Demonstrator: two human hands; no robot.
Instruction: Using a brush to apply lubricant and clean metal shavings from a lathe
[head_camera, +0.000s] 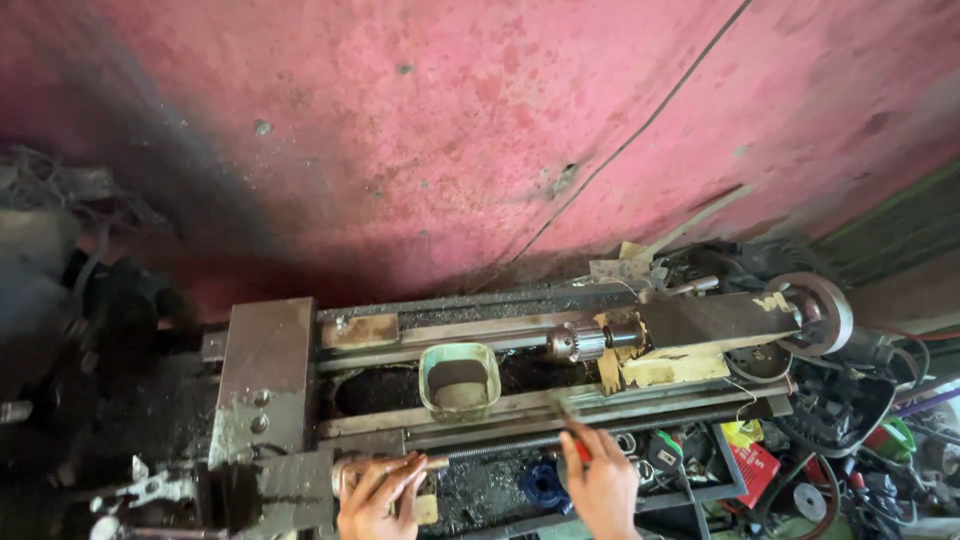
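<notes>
my left hand (375, 495) grips the handle (395, 465) at the lathe's (270, 370) near edge; my right hand (600, 480) pinches what looks like a small tool by the leadscrew (510, 445). chuck (575, 342) empty, nothing mounted yet.

a worn metal lathe bed (520, 405) is seen before a pink wall; a green rectangular tub (459, 379) is set on its rails, just beside a drill chuck (575, 342).
</notes>
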